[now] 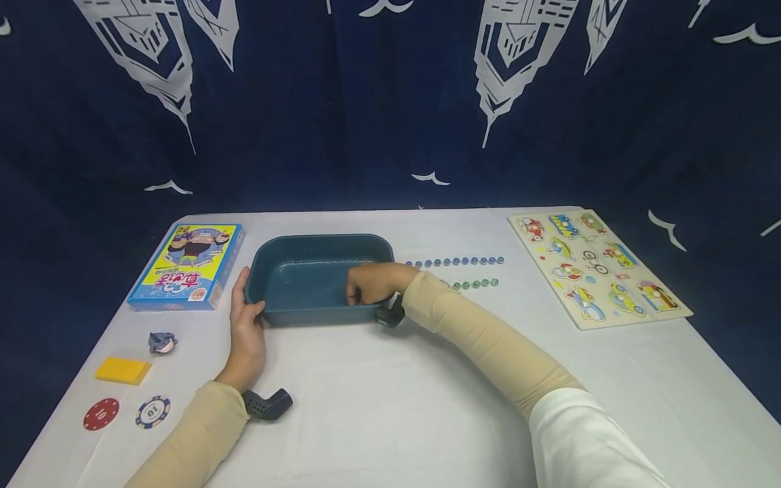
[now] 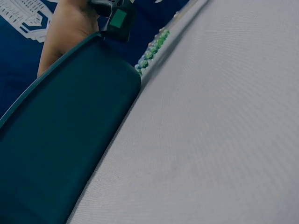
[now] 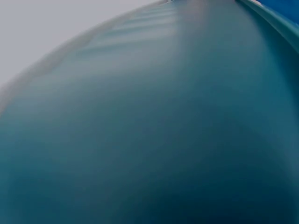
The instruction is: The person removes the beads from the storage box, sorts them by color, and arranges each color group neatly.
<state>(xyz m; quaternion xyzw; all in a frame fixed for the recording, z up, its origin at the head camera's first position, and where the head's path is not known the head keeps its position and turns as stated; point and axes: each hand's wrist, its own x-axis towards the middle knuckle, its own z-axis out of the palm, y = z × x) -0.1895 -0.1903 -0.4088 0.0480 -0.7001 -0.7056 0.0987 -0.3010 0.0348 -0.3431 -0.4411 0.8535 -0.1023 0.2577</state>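
A dark teal rectangular basin [image 1: 299, 316] stands in the middle of the white table. My left hand [image 1: 247, 335] holds its left end, thumb at the front corner of the rim and fingers along the outer side. My right hand [image 1: 375, 281] reaches over the right end into the basin, knuckles up and fingers bent downward. Its fingertips are hidden, and I cannot tell whether they hold anything. In the left wrist view the right hand [image 2: 70, 32] shows behind the basin wall [image 2: 70, 121]. The basin's smooth surface [image 3: 154, 116] fills most of the right wrist view, blurred.
Right of the basin lie a row of blue glass marbles [image 1: 465, 261] and a row of green ones [image 1: 476, 285], partly behind my right arm. A puzzle board [image 1: 601, 268] lies far right. Leftward are a game box [image 1: 186, 268], shark figure [image 1: 161, 343], yellow block [image 1: 123, 371] and red chip [image 1: 101, 414].
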